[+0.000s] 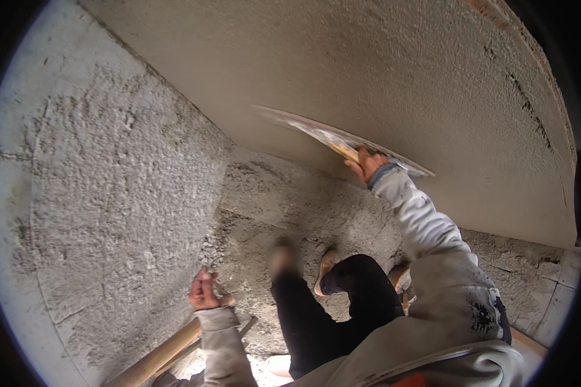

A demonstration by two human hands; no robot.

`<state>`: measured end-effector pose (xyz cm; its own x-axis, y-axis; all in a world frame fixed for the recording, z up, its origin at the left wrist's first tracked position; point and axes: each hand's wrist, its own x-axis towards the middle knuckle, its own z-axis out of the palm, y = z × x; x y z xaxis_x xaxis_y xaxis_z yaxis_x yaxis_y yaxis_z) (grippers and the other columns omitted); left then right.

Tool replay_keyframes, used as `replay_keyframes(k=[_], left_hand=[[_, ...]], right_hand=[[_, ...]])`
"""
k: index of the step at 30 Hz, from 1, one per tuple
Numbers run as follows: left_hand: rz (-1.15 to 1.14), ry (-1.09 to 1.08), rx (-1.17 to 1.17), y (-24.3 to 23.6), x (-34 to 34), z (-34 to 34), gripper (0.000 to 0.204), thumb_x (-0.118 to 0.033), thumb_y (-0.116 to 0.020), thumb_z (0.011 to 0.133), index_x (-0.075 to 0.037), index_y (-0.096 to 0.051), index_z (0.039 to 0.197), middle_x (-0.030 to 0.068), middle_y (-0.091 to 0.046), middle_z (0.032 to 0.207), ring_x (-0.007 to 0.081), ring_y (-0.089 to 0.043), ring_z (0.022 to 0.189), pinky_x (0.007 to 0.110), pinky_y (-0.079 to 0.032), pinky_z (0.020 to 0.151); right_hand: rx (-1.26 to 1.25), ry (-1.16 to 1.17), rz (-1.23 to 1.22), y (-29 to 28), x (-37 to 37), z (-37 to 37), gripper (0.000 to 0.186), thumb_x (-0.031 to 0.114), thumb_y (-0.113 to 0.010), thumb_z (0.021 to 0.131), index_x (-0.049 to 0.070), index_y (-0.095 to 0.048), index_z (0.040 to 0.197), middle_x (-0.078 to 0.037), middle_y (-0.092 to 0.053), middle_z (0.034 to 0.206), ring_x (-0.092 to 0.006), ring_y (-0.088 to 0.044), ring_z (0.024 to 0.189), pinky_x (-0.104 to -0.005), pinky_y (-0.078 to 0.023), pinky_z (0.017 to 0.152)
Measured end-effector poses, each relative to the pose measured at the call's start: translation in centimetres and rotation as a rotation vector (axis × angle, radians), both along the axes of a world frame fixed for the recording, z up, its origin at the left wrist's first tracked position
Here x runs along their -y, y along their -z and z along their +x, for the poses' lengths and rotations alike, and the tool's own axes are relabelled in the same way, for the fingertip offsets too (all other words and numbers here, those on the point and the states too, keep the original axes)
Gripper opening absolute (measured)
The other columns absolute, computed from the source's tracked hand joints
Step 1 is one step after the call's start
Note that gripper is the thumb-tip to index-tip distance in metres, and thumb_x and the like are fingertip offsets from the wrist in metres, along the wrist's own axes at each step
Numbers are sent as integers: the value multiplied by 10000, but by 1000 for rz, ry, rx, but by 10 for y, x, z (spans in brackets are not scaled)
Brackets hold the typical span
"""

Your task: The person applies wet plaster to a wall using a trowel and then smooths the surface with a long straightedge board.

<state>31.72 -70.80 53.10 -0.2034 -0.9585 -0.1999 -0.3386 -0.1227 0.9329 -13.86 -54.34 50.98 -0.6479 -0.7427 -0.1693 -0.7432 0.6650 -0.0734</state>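
My right hand [370, 165] is closed around the wooden handle of a long metal plastering trowel [310, 128]. Its blade lies along the smooth, grey-brown plastered wall [394, 71], its left end blurred by motion. My right arm reaches forward to it in a pale, stained sleeve. Lower left, my left hand [203, 291] hovers beside the rough wall with its fingers curled in. Whatever those fingers may hold cannot be made out. Just below that wrist runs a round wooden pole [164, 351], partly covered by the sleeve.
On the left rises a rough, pitted grey wall [122, 180], meeting the plastered one at a corner. The floor [258, 193] is strewn with mortar crumbs, thickest along the left wall. My legs [316, 322] in black trousers stand below. A ragged edge bounds the plaster at far right.
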Motion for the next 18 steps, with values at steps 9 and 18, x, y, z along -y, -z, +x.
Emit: replay_keyframes(k=[9, 18], left_hand=[[-56, 67, 154, 82, 52, 56, 306, -205, -520, 866, 55, -599, 1005, 130, -637, 823, 172, -606, 704, 290, -480, 720], [-155, 287, -108, 185, 96, -123, 356, -259, -529, 860, 29, -597, 1058, 124, -646, 822, 193, -607, 781, 325, -455, 799]], right_hand=[[60, -24, -568, -142, -19, 6, 502, 418, -583, 824, -59, -550, 978, -76, -590, 557, -166, -581, 459, -288, -469, 437], [3, -48, -166, 183, -21, 1, 591, 526, -427, 860, -37, -534, 1004, -117, -569, 493, -210, -537, 349, -332, -450, 323]])
